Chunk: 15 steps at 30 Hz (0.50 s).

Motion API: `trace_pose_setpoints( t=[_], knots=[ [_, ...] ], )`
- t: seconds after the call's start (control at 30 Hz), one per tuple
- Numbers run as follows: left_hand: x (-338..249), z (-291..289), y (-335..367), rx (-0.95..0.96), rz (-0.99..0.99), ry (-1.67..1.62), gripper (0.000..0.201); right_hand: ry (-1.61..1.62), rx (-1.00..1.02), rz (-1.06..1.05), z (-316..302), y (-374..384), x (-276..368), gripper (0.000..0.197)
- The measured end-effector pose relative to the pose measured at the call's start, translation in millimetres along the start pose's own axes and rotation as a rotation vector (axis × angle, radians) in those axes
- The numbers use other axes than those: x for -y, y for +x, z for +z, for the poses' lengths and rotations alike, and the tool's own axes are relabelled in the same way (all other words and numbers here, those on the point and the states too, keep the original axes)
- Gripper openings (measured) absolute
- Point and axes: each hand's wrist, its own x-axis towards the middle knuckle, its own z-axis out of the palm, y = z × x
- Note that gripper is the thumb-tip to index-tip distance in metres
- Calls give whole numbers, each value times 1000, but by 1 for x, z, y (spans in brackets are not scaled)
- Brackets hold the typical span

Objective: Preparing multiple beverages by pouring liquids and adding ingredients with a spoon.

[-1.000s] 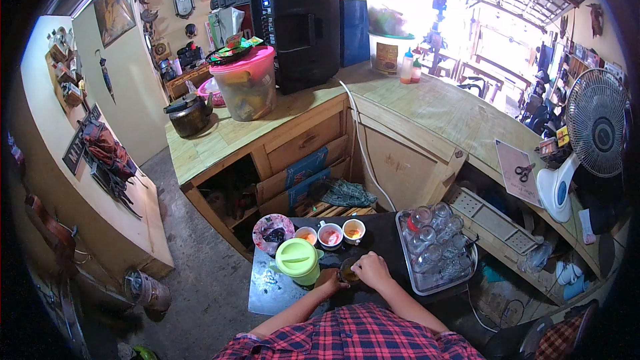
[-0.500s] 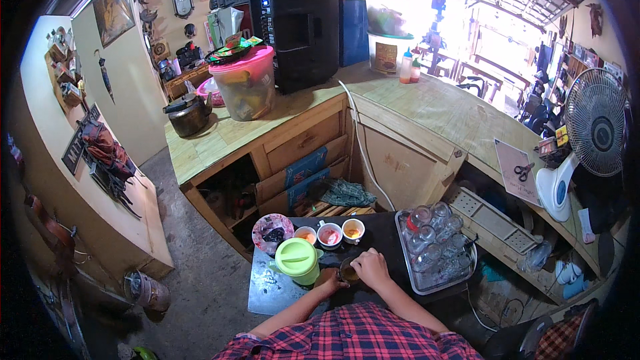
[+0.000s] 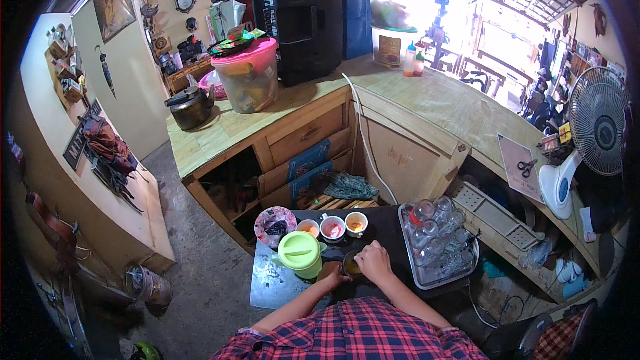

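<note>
Low in front of me stands a small dark-looking cup [image 3: 350, 265], holding a brownish drink as far as I can see. My left hand [image 3: 331, 273] is curled round its left side. Over the right part of its rim, my right hand [image 3: 374, 261] has its fingers pinched together; what they hold, if anything, is hidden. Beyond are three white cups: one with pale orange contents [image 3: 309, 229], one with pinkish-red [image 3: 333, 229], one with yellow-orange [image 3: 357, 225]. A lime-green lidded pitcher [image 3: 299, 254] stands just left of my left hand.
A pink patterned bowl [image 3: 275, 227] with something dark inside sits behind the pitcher. On the right, a metal tray [image 3: 435, 284] carries several upturned glasses. The wooden counter [image 3: 293, 117] bears a kettle [image 3: 191, 108], a pink-lidded tub [image 3: 247, 77], a black speaker [image 3: 298, 23] and a fan [image 3: 598, 123].
The view has shifted slightly, so everything sits a little differently in the picture. Both hands stay at the cup; the right fingers have moved slightly over its rim.
</note>
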Motion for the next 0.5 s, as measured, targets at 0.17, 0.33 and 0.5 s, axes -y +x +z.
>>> trace_pose_setpoints(
  t=[0.17, 0.33, 0.5],
  knots=[
    [-4, -3, -2, 11, -17, -10, 46, 47, 48, -21, 6, -2, -4, 16],
    [-9, -6, -4, 11, -56, -9, 45, 6, 63, 28, 6, 0, -7, 16],
    [3, 5, 4, -7, -42, 2, 43, -72, 20, -1, 8, 0, -6, 17]
  ],
)
